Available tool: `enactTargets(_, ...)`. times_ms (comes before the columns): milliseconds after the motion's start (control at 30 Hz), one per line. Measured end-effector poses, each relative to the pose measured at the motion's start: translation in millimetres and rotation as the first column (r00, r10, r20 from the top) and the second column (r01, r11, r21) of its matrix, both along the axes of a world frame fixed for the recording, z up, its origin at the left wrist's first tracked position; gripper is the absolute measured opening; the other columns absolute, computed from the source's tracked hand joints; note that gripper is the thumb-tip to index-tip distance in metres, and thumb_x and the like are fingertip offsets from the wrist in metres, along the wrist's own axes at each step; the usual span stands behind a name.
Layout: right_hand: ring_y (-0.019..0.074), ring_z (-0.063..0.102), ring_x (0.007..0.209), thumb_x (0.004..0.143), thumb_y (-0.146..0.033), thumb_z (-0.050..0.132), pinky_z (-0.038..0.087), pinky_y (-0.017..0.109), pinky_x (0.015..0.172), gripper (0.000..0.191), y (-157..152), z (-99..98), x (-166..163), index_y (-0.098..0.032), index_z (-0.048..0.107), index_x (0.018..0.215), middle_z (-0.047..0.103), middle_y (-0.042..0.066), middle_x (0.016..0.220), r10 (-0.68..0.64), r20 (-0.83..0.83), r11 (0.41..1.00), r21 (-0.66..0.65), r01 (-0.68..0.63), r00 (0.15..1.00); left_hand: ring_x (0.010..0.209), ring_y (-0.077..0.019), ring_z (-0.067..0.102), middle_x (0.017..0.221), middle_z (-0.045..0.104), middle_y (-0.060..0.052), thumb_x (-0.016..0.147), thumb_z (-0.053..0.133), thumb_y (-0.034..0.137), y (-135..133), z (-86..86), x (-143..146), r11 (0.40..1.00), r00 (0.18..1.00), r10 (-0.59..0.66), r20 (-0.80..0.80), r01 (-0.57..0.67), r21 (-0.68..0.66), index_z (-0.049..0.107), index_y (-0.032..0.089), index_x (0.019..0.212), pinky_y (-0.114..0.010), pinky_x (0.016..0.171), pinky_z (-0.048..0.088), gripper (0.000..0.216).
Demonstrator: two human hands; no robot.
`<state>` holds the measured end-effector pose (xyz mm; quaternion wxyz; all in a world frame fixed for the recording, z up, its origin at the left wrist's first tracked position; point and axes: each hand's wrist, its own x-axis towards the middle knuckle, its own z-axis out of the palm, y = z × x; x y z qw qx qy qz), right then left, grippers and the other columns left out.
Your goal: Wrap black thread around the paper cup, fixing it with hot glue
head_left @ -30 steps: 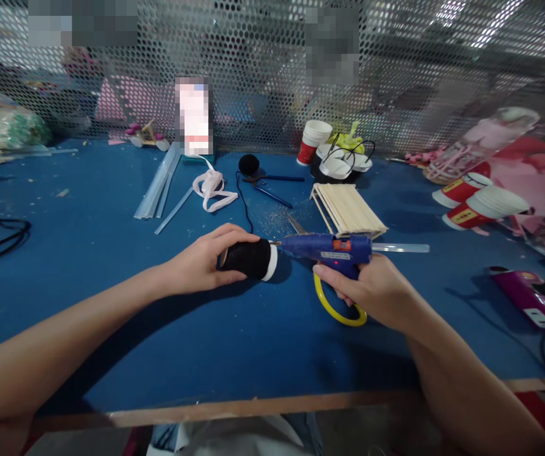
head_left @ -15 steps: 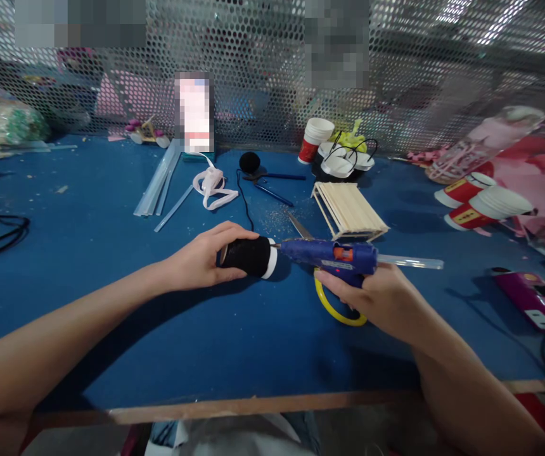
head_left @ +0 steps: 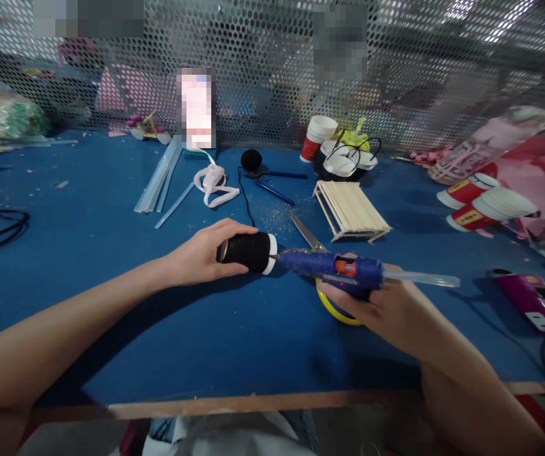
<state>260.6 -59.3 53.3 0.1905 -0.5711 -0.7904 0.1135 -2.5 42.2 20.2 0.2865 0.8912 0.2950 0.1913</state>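
My left hand (head_left: pixel 206 253) is closed around a paper cup wrapped in black cord (head_left: pixel 248 253), which lies on its side with its white rim pointing right. From the cup a black strand runs back to a ball of black cord (head_left: pixel 251 159). In my right hand (head_left: pixel 377 307) is a blue hot glue gun (head_left: pixel 332 265), a clear glue stick poking out of its rear end. The gun's nozzle is at the edge between the cord and the white rim; whether it touches cannot be made out. Beneath the gun lie scissors (head_left: pixel 341 311) with yellow handles, partly hidden.
Behind the gun stands a small wooden stick rack (head_left: pixel 352 210). Blue-handled pliers (head_left: pixel 277 190), white ribbon (head_left: pixel 213 185) and glue sticks (head_left: pixel 158 177) lie farther back. Red-and-white paper cups (head_left: pixel 491 209) and a purple power strip (head_left: pixel 529 301) are at right. A perforated metal screen (head_left: pixel 263 82) closes off the back.
The glue gun and my right hand have shifted slightly toward me, moving the nozzle lower along the cup's rim. More of the scissors' blades shows. My left hand keeps its hold on the cup.
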Motion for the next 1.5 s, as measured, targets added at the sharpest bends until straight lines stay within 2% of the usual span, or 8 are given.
enactTargets(167,0.0264,0.062,0.081,0.082,-0.044,0.043,0.049,0.041,0.073,0.029,-3,-0.9,0,-0.022,0.061,0.079,0.065,0.007,0.076,-0.014,0.032,0.999,0.047,0.012,0.999,0.108,-0.0214,0.05,0.118,0.051,-0.007,0.074,0.063,0.033,0,0.7,0,1.0,1.0,0.016,-0.007,-0.016,-0.001,0.042,0.021,0.125,-0.033,0.093,0.04,0.056)
enactTargets(333,0.0166,0.058,0.059,0.082,-0.037,0.047,0.048,0.03,0.055,0.019,-5,6.1,-5,-0.022,0.056,0.075,0.062,0.003,0.069,0.02,-0.01,0.999,-0.034,-0.02,1.0,0.107,-0.0221,0.051,0.118,0.052,-0.007,0.074,0.063,0.034,0,0.3,1,0.999,0.999,0.029,-0.014,-0.029,-0.015,0.043,0.021,0.124,-0.035,0.093,0.04,0.056)
enactTargets(400,0.0161,0.057,0.057,0.082,-0.037,0.046,0.047,0.029,0.051,0.02,-4,7.6,-5,-0.021,0.056,0.076,0.061,0.003,0.067,0.009,-0.014,1.0,-0.023,-0.01,1.0,0.107,-0.0218,0.05,0.118,0.052,-0.007,0.074,0.063,0.034,0,0.1,1,1.0,1.0,0.027,-0.008,-0.027,-0.014,0.043,0.021,0.124,-0.035,0.093,0.04,0.056)
enactTargets(733,0.0156,0.055,0.054,0.084,-0.036,0.041,0.044,0.028,0.048,0.023,-4,8.0,-6,-0.023,0.058,0.077,0.058,0.003,0.063,0.043,-0.024,0.999,0.019,-0.042,0.999,0.107,-0.0222,0.05,0.118,0.052,-0.008,0.074,0.063,0.035,-1,0.4,1,0.999,1.0,0.031,-0.002,-0.031,-0.009,0.043,0.021,0.124,-0.035,0.092,0.041,0.056)
enactTargets(967,0.0118,0.052,0.055,0.08,-0.03,0.054,0.043,0.025,0.052,0.01,-5,-0.1,-1,-0.022,0.051,0.077,0.057,-0.001,0.067,0.088,-0.019,0.996,0.032,-0.088,0.996,0.107,-0.0224,0.051,0.118,0.053,-0.007,0.073,0.063,0.038,0,0.8,1,0.998,0.998,0.064,-0.027,-0.065,-0.013,0.044,0.022,0.123,-0.035,0.091,0.042,0.056)
enactTargets(1100,0.0117,0.053,0.058,0.08,-0.029,0.054,0.043,0.024,0.053,0.008,-5,-1.3,-1,-0.021,0.051,0.08,0.058,-0.001,0.069,0.076,-0.044,0.997,0.033,-0.074,0.996,0.107,-0.0223,0.051,0.118,0.053,-0.007,0.074,0.062,0.039,-1,1.5,2,0.998,0.998,0.063,-0.023,-0.063,-0.011,0.044,0.022,0.123,-0.035,0.091,0.042,0.055)
enactTargets(1300,0.0114,0.051,0.052,0.081,-0.031,0.051,0.042,0.024,0.049,0.011,-4,2.6,-4,-0.022,0.054,0.075,0.056,-0.001,0.063,0.063,-0.024,0.997,0.034,-0.063,0.998,0.106,-0.0225,0.052,0.117,0.054,-0.007,0.073,0.063,0.038,-1,0.9,1,0.997,0.997,0.071,-0.021,-0.071,-0.009,0.045,0.021,0.123,-0.034,0.09,0.042,0.056)
enactTargets(1500,0.0168,0.058,0.058,0.085,-0.039,0.04,0.046,0.028,0.05,0.027,-2,6.4,-3,-0.022,0.06,0.077,0.06,0.004,0.066,0.035,0.01,0.998,0.054,-0.036,0.999,0.105,-0.0216,0.052,0.115,0.054,-0.007,0.071,0.065,0.033,-1,0.8,1,0.999,0.999,0.038,0.011,-0.038,-0.002,0.045,0.021,0.123,-0.034,0.09,0.042,0.057)
